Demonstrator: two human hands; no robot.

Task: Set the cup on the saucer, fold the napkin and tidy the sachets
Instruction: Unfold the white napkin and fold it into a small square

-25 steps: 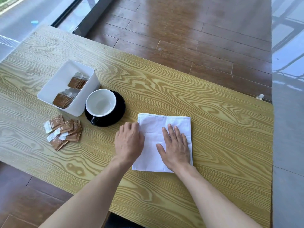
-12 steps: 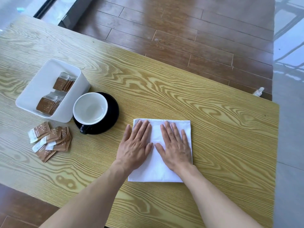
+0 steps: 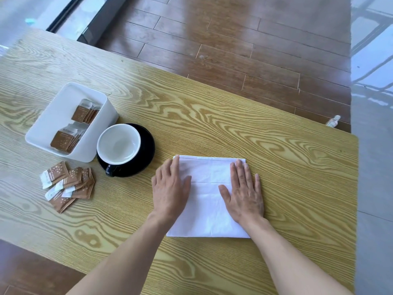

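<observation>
Napkin [image 3: 207,201], white and folded to a rough square, lies flat on the wooden counter [image 3: 287,167]. Both hands rest palm-down on it with fingers spread flat, gripping nothing: the left hand [image 3: 171,189] on its left edge, the right hand [image 3: 244,193] on its right side. To the left, a white-lined cup [image 3: 118,144] stands on a black saucer [image 3: 146,150]. Beside that, a white tray [image 3: 53,116] holds brown sachets [image 3: 66,140], and more loose sachets [image 3: 68,185] lie overlapping on the counter just in front of it.
</observation>
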